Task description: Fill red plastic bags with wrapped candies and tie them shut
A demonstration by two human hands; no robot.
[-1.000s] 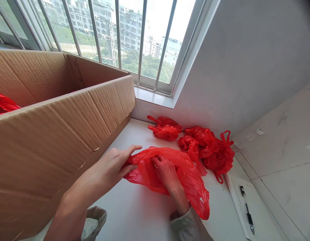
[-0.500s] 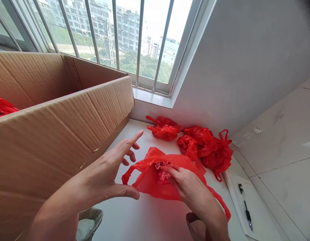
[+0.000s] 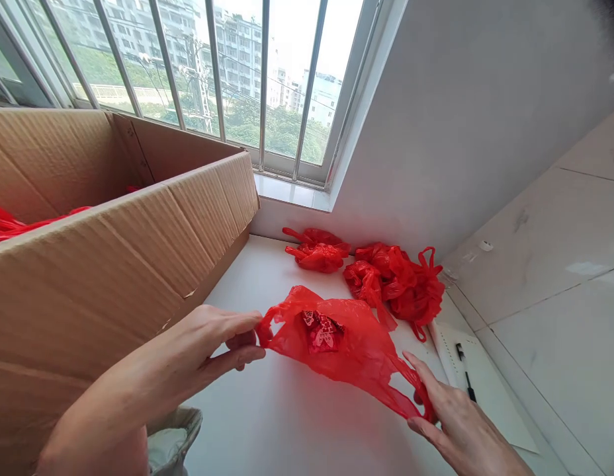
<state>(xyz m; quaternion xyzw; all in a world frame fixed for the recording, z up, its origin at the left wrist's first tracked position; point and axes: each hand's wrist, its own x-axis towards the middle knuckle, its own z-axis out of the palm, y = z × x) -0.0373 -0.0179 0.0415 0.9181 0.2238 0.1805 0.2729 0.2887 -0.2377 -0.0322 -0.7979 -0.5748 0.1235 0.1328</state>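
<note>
A red plastic bag (image 3: 351, 347) lies stretched across the white counter (image 3: 287, 423), with a red patterned item (image 3: 323, 330) showing through it. My left hand (image 3: 222, 340) pinches the bag's left handle. My right hand (image 3: 448, 416) grips the bag's right handle at the lower right. The bag is pulled taut between both hands.
A large open cardboard box (image 3: 113, 258) fills the left side, with red bags (image 3: 9, 221) inside. Several tied red bags (image 3: 386, 277) lie by the wall. A sheet of paper (image 3: 478, 390) with a pen (image 3: 466, 380) lies at the right. A barred window (image 3: 212, 79) is behind.
My right hand came out of the bag and moved down right to its handle. My left hand closed on the left handle. The bag is now stretched between them.
</note>
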